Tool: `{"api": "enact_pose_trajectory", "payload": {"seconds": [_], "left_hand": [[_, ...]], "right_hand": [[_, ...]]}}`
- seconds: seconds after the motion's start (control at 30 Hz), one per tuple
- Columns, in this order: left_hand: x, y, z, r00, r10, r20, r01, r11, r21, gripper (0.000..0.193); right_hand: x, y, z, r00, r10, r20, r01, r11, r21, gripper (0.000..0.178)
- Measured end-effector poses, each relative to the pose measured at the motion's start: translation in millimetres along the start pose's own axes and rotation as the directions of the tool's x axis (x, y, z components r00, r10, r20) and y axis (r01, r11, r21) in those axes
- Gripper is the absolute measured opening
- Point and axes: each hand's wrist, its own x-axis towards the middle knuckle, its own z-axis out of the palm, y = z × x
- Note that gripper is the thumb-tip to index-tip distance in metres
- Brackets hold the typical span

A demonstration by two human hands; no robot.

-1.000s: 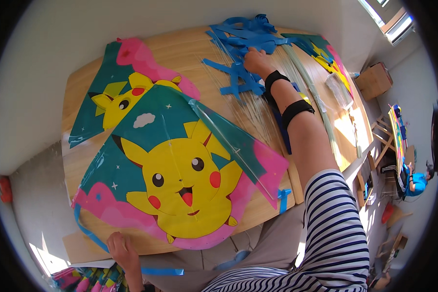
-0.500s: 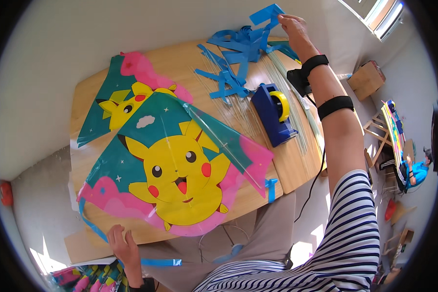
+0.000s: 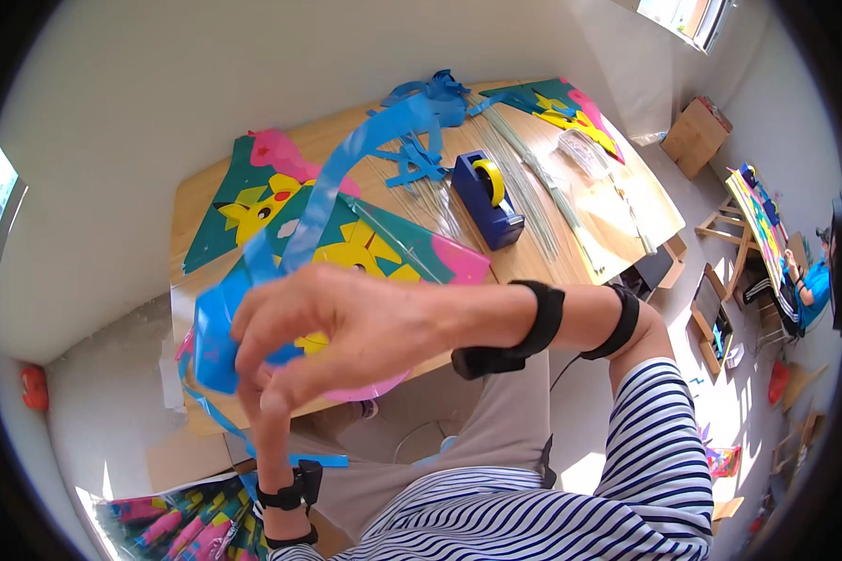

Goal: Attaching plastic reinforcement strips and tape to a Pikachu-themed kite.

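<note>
My right hand (image 3: pixel 332 327) crosses over the near left of the table, its fingers closed on a blue plastic ribbon (image 3: pixel 323 201). The ribbon loops up and back toward a tangled blue pile at the far side. Behind that hand, my left hand (image 3: pixel 269 411) is mostly covered, so its fingers cannot be made out; a wide blue fold (image 3: pixel 217 341) shows close to it. Beneath both lies a teal and pink kite (image 3: pixel 458 254) printed with a yellow cartoon creature, partly hidden by my hand. Another blue strip (image 3: pixel 210 409) hangs from the kite's left corner.
A navy tape dispenser (image 3: pixel 485 201) with a yellow roll stands mid-table beside thin clear rods (image 3: pixel 524 178). More printed kites (image 3: pixel 239 224) lie at the far left and far right (image 3: pixel 571 112). Also there is a clear plastic box (image 3: pixel 585 152). A person in blue (image 3: pixel 814 290) sits far right.
My right hand has come from the far ribbon pile to the near left, drawing a blue ribbon along. My left hand is now largely hidden behind it. The view has shifted slightly.
</note>
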Motion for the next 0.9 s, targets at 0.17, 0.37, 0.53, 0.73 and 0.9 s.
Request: {"api": "enact_pose_trajectory", "payload": {"seconds": [0.17,0.37,0.53,0.73,0.9], "left_hand": [[-17.9,1.3,-6.7,0.978,0.066,-0.198,-0.083,0.993,-0.08,0.027],[-19.5,11.0,-59.1,0.976,-0.216,0.015,0.216,0.976,-0.022,0.019],[-5.3,33.6,-49.7,0.939,-0.239,0.249,0.301,0.92,-0.25,0.005],[4.6,43.6,-53.4,0.907,-0.279,0.316,0.3,0.954,-0.019,0.014],[13.4,46.1,-65.5,0.918,-0.381,0.11,0.387,0.922,-0.035,0.016]], "right_hand": [[-2.6,7.0,41.1,0.988,0.038,0.151,-0.047,0.998,0.052,0.034],[-28.0,-20.3,-26.2,0.924,0.196,-0.329,-0.184,0.981,0.068,0.02],[-60.8,7.0,-60.7,0.862,0.127,-0.491,0.008,0.965,0.263,0.02],[-74.9,10.5,-73.7,0.829,0.084,-0.553,0.055,0.972,0.229,0.013],[-108.7,8.0,-105.3,0.765,0.01,-0.644,0.156,0.967,0.201,0.014]]}}
